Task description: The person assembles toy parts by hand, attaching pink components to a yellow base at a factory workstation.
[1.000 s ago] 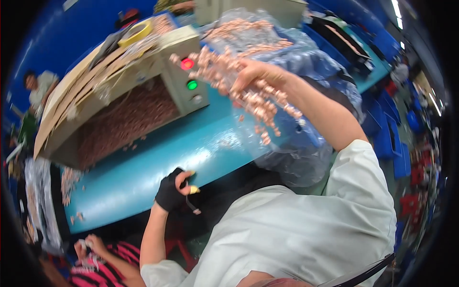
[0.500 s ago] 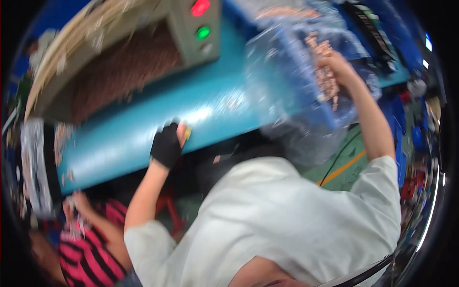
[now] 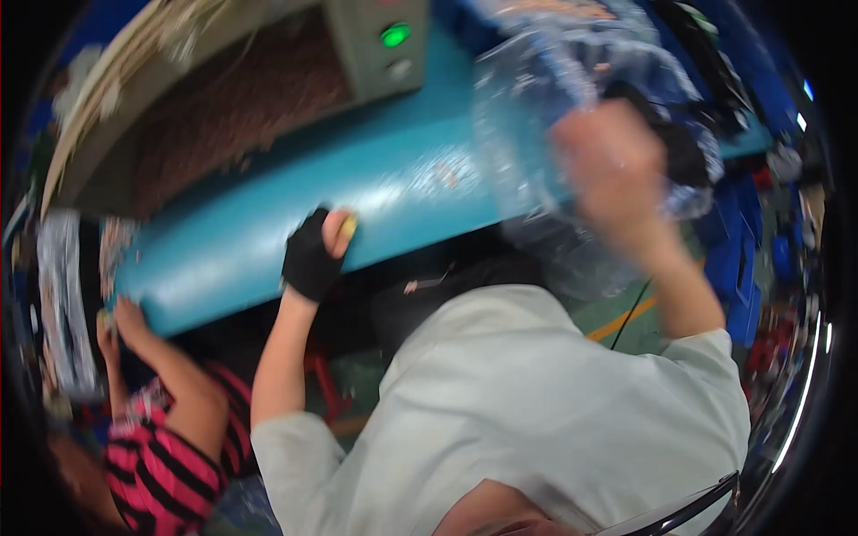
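Clear plastic bag [image 3: 572, 107] in blurred right hand [image 3: 617, 170]

factory floor | teal machine bench [image 3: 402, 179] | green indicator light [image 3: 394, 35]

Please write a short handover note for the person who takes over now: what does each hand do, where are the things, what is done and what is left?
Left hand, in a black fingerless glove, grips the front edge of the teal table.
Right hand is raised over the table's right end and holds a clear plastic bag; the picture is blurred there, so the exact grip and the bag's contents cannot be told.
Behind the table stands a machine with a green lamp lit, and a bin of brownish small parts beside it.
A co-worker's hand rests at the table's left end.
Done: bag lifted. Left: bag not yet set down.
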A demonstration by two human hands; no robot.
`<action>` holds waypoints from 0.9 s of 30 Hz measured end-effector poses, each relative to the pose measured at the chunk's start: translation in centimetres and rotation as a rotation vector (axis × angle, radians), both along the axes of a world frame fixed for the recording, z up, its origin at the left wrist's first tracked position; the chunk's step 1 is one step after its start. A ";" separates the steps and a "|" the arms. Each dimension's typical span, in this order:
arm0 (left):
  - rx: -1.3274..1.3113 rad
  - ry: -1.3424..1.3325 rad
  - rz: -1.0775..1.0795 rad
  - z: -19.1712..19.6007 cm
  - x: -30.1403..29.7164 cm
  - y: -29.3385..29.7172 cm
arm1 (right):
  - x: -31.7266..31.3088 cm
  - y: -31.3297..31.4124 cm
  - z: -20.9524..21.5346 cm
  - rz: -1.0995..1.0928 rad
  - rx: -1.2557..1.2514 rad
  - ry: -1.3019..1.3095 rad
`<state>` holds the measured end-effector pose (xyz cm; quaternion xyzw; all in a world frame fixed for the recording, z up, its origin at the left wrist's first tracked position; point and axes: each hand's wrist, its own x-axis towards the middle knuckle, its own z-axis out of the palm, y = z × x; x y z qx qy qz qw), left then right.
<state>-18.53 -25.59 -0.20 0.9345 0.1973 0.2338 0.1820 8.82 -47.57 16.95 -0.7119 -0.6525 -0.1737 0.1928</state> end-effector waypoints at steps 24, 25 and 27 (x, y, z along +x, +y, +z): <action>-0.857 -0.401 0.125 -1.4 0.3 2.2 | 2.6 -4.1 4.5 -0.089 0.080 0.599; -0.882 -0.399 0.120 -1.3 0.4 2.1 | 4.9 -4.2 5.0 -0.261 0.018 0.543; -0.888 -0.383 0.107 -0.9 0.9 1.9 | 9.4 -4.0 2.1 -0.383 -0.091 0.495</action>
